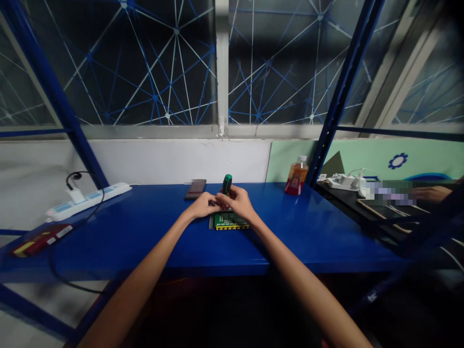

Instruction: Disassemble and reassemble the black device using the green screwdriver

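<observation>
A green circuit board (232, 220) with a yellow front edge lies on the blue table (145, 237), partly covered by my hands. My right hand (237, 200) is closed around a screwdriver with a green and black handle (227, 183), which stands upright over the board's back part. Beside it, my left hand (205, 205) has its fingers together at the lower part of the screwdriver; what they pinch, if anything, is hidden. The screwdriver's tip cannot be seen.
Behind my left hand lies a dark phone (195, 189). A white power strip (90, 200) and a red box (42, 240) are at the left. A drink bottle (297, 176) stands back right. Another person's hand (433, 194) shows over the black table (351, 205).
</observation>
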A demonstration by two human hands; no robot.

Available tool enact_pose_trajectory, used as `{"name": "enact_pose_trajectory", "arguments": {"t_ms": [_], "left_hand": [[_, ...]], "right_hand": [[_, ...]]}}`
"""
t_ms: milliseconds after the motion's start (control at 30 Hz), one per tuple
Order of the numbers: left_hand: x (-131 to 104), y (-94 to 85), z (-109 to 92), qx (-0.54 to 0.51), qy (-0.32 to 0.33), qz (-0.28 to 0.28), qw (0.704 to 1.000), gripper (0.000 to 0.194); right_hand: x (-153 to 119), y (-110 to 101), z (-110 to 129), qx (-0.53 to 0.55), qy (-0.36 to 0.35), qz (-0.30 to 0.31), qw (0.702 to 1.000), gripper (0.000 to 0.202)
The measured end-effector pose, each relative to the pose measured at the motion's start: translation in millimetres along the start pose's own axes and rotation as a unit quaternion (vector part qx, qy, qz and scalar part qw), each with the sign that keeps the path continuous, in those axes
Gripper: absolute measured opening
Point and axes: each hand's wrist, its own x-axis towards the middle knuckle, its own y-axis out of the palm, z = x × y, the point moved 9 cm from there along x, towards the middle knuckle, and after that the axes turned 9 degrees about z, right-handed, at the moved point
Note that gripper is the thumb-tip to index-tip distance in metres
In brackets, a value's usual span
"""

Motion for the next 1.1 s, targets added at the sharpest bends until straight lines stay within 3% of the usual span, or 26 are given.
{"name": "enact_pose_trajectory", "arguments": {"t_ms": [233, 467, 633, 867, 1100], "left_hand": [[-0.8, -6.2, 2.5, -0.013, -0.014, -0.045, 0.999, 0.025], [0.2, 2.6, 4.1, -0.031, -0.014, 0.01, 0.999, 0.024], [0.3, -0.8, 8.8, -0.026, -0.016, -0.022, 0.999, 0.023], [-1.0, 2.1, 2.7, -0.014, 0.01, 0.022, 1.0, 0.019], [-1.1, -0.7, 3.7, -0.026, 0.002, 0.0, 1.0, 0.018]], "right_hand": [[-2.0, -2.3, 4.1, -0.013, 0.002, -0.004, 1.0, 0.026], [-2.1, -4.1, 2.8, -0.011, 0.009, -0.016, 1.0, 0.026], [-2.4, -2.7, 3.4, 0.007, 0.011, -0.01, 1.0, 0.03], [-3.3, -3.9, 5.0, 0.009, 0.01, -0.018, 1.0, 0.036], [-5.0, -7.3, 6.7, 0.008, 0.014, -0.03, 0.999, 0.036]]}}
